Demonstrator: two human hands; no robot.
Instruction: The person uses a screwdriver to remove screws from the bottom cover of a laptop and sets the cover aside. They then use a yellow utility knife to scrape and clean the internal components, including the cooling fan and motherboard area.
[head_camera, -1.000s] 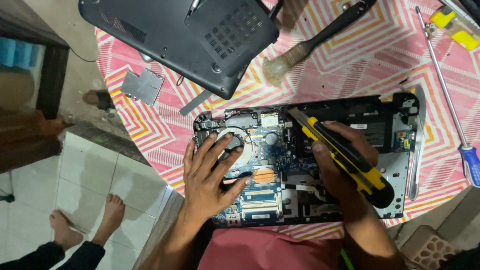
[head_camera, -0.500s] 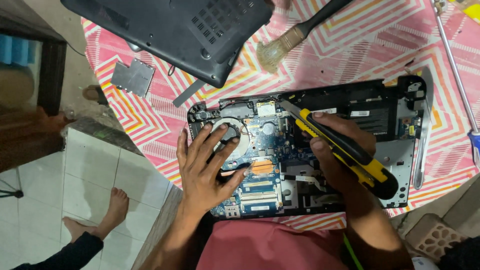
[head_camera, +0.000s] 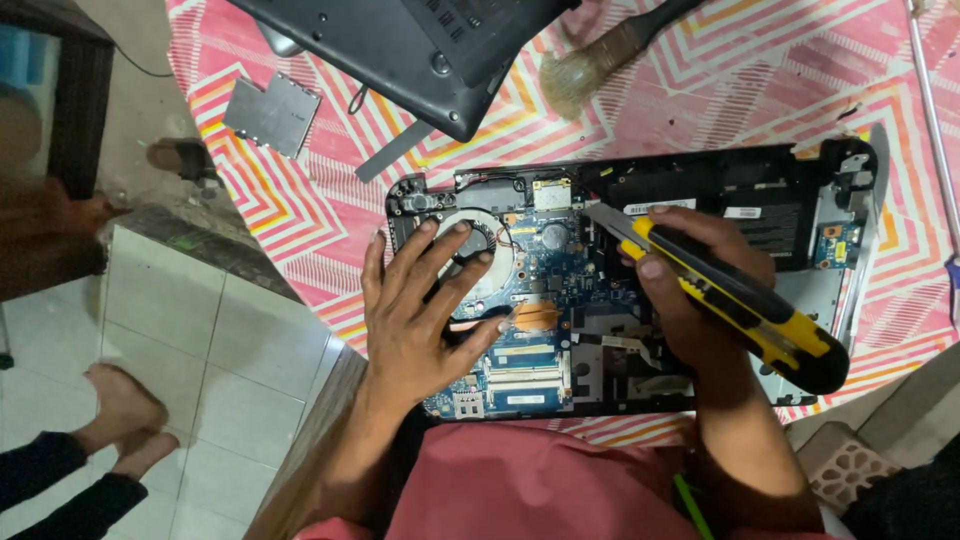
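An opened laptop (head_camera: 640, 280) lies base-up on a table covered in a pink, orange and white zigzag cloth (head_camera: 760, 90), its blue circuit board and round fan (head_camera: 480, 255) exposed. The left hand (head_camera: 420, 310) rests flat on the laptop's left part, fingers spread wide, their tips on and around the fan, the thumb reaching toward a copper-coloured plate (head_camera: 540, 317) near the laptop's middle. It grips nothing. The right hand (head_camera: 690, 290) is wrapped around a yellow and black knife (head_camera: 730, 300), which lies slantwise over the laptop's right half; its bare blade points up and left, the tip just beside a small silver card near the laptop's top edge. Whether the blade touches the board cannot be told.

Above the laptop, toward the table's far side, lies the dark bottom cover (head_camera: 420, 50), partly out of view. Right of that cover, above the laptop's middle, a brush (head_camera: 600, 60) with pale bristles rests on the cloth. Up and left of the laptop, a small grey metal plate (head_camera: 271, 115) sits at the cloth's edge, and a narrow grey strip (head_camera: 395, 150) lies between that plate and the laptop's top left corner. A long metal shaft (head_camera: 930, 130) runs along the right edge, above and right of the laptop.

Left of the laptop, below the table, another person's bare feet (head_camera: 125, 415) rest on pale floor tiles.
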